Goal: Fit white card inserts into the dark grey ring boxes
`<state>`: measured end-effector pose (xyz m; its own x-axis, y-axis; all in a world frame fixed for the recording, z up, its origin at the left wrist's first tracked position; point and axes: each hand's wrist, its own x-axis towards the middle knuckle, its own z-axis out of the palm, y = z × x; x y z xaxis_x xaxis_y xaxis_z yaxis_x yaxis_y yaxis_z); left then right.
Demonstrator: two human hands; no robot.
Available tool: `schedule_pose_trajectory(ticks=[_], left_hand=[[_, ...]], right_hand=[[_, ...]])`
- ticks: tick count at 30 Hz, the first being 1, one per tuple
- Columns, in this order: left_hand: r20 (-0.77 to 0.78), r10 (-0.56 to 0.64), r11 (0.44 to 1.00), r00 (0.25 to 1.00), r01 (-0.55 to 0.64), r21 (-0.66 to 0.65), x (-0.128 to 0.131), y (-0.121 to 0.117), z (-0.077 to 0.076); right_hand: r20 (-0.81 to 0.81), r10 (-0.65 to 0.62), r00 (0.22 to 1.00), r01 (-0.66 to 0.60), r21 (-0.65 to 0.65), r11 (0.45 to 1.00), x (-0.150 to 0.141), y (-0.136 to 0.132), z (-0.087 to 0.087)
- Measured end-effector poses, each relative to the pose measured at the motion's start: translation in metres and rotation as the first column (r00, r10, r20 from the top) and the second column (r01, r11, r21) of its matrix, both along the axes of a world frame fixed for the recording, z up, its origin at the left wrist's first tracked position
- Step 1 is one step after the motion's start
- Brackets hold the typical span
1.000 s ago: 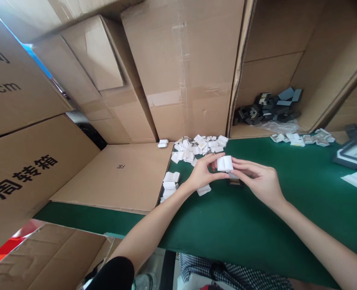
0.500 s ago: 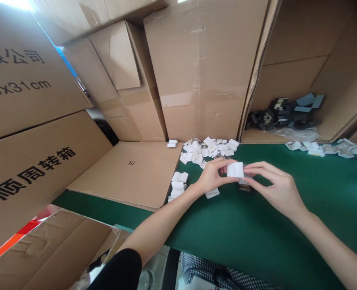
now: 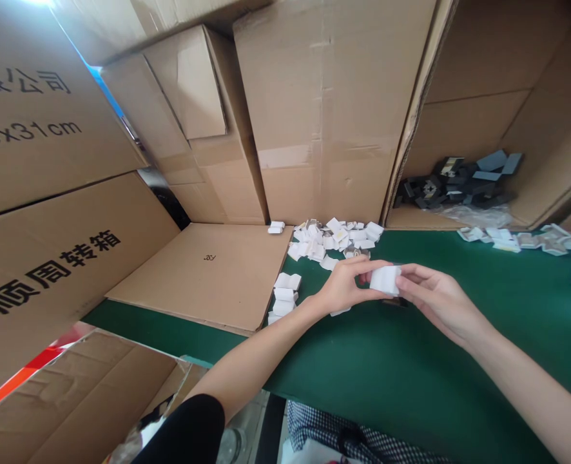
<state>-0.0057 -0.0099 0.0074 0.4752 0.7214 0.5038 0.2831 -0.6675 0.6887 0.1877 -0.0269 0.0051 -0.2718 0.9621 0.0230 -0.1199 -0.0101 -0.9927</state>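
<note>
Between both hands, just above the green table (image 3: 440,380), is a small white folded piece (image 3: 385,281) with a crease down its middle. My left hand (image 3: 346,283) pinches its left side between thumb and fingers. At its right side, my right hand (image 3: 437,293) is closed with the thumb pressed on the piece. A dark, flat object (image 3: 396,301) lies partly hidden beneath. Behind my left hand spreads a heap of similar white pieces (image 3: 317,240). More white pieces (image 3: 284,295) stand in a row left of my wrist.
A flat cardboard sheet (image 3: 198,277) covers the table's left part. Tall cartons (image 3: 334,116) wall off the back. An open carton (image 3: 488,122) at back right holds dark box-like parts (image 3: 459,183). White pieces (image 3: 517,238) lie before it, and a printed carton (image 3: 63,258) stands left.
My right thumb has come onto the front of the white piece, which is now slightly tilted. The view has swung left, shifting the scene rightward.
</note>
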Motion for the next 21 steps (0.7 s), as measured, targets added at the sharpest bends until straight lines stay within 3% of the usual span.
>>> schedule_pose_trajectory(ticks=[9, 21], left_hand=[[0.004, -0.056, 0.996, 0.998, 0.056, 0.064, 0.0000, 0.0016, -0.0034], [-0.281, 0.046, 0.956, 0.959, 0.040, 0.292, -0.0037, 0.0034, -0.0057]], right_hand=[[-0.085, 0.160, 0.983, -0.166, -0.060, 0.984, 0.0008, 0.0021, 0.0023], [-0.053, 0.189, 0.981, -0.194, -0.117, 0.974, 0.0022, 0.0005, 0.0023]])
